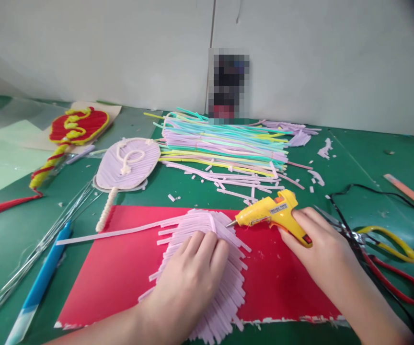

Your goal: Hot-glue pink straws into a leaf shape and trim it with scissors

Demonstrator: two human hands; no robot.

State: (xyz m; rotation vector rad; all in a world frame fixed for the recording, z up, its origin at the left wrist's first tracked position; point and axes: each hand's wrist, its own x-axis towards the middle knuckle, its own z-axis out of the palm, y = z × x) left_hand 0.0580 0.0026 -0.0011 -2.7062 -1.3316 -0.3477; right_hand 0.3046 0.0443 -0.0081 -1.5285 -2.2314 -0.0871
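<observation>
My right hand (327, 251) grips a yellow hot glue gun (268, 211). Its metal nozzle points left, close to the upper right edge of a patch of lilac pipe cleaners (224, 287) laid side by side. Over this patch, my left hand (196, 268) is closed with bent fingers on a long lilac pipe cleaner (120, 233), which runs out to the left and curves down to the fingertips. The fingertips themselves are partly hidden. Beneath the patch lies a red sheet (120, 273) with a ragged, whitish front edge.
Behind is a bundle of coloured pipe cleaners (221, 143) with scattered cut bits. A lilac fan (128, 165) and a red-yellow fan (81, 125) lie left, near wires (41, 251) and a blue tool (45, 278). Scissors (394, 244) and a black cord (383, 189) lie right.
</observation>
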